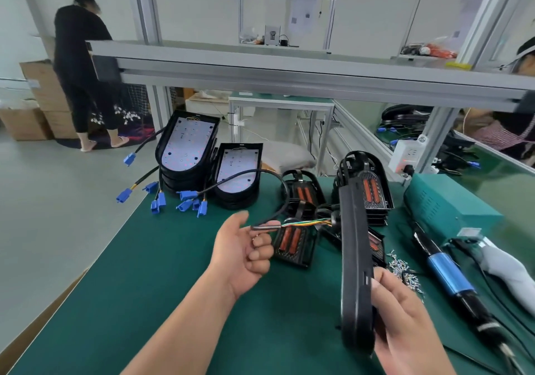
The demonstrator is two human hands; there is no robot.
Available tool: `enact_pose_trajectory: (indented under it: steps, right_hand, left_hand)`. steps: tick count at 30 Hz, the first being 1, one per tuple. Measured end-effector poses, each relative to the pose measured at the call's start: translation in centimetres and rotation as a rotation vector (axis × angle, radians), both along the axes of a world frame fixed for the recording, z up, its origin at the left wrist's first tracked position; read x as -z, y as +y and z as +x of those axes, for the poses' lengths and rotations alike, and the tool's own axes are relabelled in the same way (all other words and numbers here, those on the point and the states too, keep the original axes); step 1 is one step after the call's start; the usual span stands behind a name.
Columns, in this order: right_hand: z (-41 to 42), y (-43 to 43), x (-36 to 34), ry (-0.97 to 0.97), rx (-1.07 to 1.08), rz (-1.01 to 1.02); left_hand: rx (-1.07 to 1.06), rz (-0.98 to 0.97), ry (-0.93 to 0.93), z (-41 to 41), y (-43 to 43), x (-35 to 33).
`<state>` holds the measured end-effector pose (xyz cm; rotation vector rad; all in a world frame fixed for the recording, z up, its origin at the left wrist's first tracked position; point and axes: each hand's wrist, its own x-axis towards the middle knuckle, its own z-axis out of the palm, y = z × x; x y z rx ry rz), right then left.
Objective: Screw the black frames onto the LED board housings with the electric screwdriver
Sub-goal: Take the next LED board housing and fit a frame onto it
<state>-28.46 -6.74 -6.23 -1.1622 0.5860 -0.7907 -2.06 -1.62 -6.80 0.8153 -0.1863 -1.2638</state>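
Note:
My right hand (405, 316) grips a black LED board housing (354, 258) by its near end, holding it on edge above the green bench. Its black cable (285, 198) loops to the left, and my left hand (246, 247) pinches the cable where the coloured wires come out. Black frames with orange inserts (292, 241) lie just behind my left hand, with a taller stack of them (370, 189) further back. Two stacks of housings with white LED boards (188, 145) stand at the back left. The electric screwdriver (451, 279) with a blue band lies at the right.
Loose screws (405, 273) are heaped between the housing and the screwdriver. A teal power box (445, 203) sits at the back right. Blue connectors (188, 198) hang over the bench's left edge. An aluminium rail (289, 76) crosses overhead. A person (84, 67) stands at the far left.

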Motion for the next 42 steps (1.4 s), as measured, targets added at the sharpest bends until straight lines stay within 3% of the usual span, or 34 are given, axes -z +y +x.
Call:
enact_pose_trajectory:
  steps: [2, 9, 13, 17, 23, 29, 36, 42]
  right_hand:
    - [-0.3, 0.2, 0.1, 0.013, 0.037, 0.028]
    - [-1.1, 0.7, 0.6, 0.030, 0.051, 0.131]
    - [-1.2, 0.5, 0.6, 0.039, 0.065, 0.156]
    - [-1.2, 0.3, 0.6, 0.051, 0.062, 0.148]
    - [-2.0, 0.6, 0.6, 0.068, 0.024, 0.119]
    - [-2.6, 0.5, 0.9, 0.105, 0.009, 0.065]
    - [-2.4, 1.0, 0.8, 0.183, 0.012, 0.055]
    - [-2.8, 0.8, 0.8, 0.188, 0.039, 0.095]
  left_hand:
    - [-0.014, 0.065, -0.137, 0.1, 0.0, 0.2]
    - [0.080, 0.228, -0.900, -0.4, 1.1, 0.0]
    - [0.190, 0.192, -1.257, -1.1, 2.1, -0.3]
    - [0.377, 0.141, -1.488, -2.6, 2.7, -1.5]
    - [0.650, 0.145, -1.627, -3.3, 4.8, -3.6]
    - [0.833, 0.302, -1.621, -3.9, 5.7, -4.0]
    - [0.732, 0.410, -1.661, -3.4, 5.7, -3.9]
    - [0.518, 0.338, -1.649, -2.2, 5.6, -3.7]
